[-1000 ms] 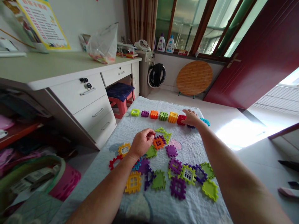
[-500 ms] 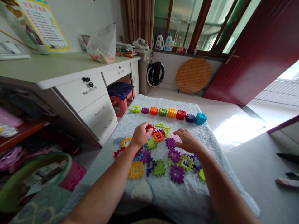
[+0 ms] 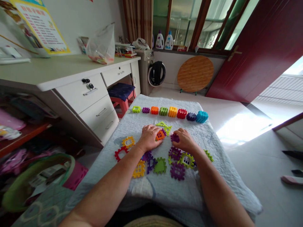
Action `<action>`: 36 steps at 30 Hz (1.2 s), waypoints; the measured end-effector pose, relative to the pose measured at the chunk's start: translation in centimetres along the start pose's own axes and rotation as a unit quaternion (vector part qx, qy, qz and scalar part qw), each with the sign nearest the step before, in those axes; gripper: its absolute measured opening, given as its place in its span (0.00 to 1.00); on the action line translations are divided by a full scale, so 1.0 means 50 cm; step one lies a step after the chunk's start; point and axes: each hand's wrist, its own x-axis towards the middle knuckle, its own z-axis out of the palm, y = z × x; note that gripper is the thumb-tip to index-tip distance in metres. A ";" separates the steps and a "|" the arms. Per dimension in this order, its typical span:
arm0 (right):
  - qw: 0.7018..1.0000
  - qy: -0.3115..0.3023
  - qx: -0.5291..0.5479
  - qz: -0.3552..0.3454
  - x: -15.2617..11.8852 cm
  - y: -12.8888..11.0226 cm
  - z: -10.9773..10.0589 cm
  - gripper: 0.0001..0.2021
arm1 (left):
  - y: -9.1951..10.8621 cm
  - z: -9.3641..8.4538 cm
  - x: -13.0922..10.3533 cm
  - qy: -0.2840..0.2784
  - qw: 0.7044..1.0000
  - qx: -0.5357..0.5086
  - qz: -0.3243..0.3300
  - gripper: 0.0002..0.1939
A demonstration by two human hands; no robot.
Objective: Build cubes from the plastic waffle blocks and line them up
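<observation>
My left hand (image 3: 149,137) lies over the loose pieces, its fingers reaching the orange window piece (image 3: 160,135); whether it grips anything is hidden. With thumb and fingers, my right hand (image 3: 184,139) pinches a purple piece (image 3: 175,138). Lime pieces (image 3: 165,126) are beyond and between the hands. Nearer to me lie a yellow window piece (image 3: 139,169), a green piece (image 3: 160,166), a purple window piece (image 3: 177,171) and a lime window piece (image 3: 187,160). A red frame (image 3: 121,154) and a yellow piece (image 3: 128,142) rest left of my left hand.
Several coloured stacks, among them a red one (image 3: 182,113) and a light blue one (image 3: 202,117), line the far part of the cloth-covered table (image 3: 113,176). A white desk (image 3: 71,67) stands left, with a stool (image 3: 121,94) beside it.
My left hand has come down flatter over the pieces, and the small red piece at its fingertips no longer shows. My right hand has closed on the purple piece.
</observation>
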 end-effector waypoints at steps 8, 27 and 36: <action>0.997 0.063 -0.026 0.036 -0.003 0.003 0.002 0.20 | 0.006 0.000 0.003 -0.036 0.999 -0.008 0.015 0.29; 0.990 0.052 0.060 -0.115 0.008 -0.060 0.009 0.08 | 0.002 -0.029 0.000 0.020 0.998 -0.064 -0.013 0.27; 0.959 0.133 0.236 -0.085 0.007 -0.051 0.002 0.08 | 0.034 -0.042 0.003 -0.006 0.979 -0.203 0.024 0.07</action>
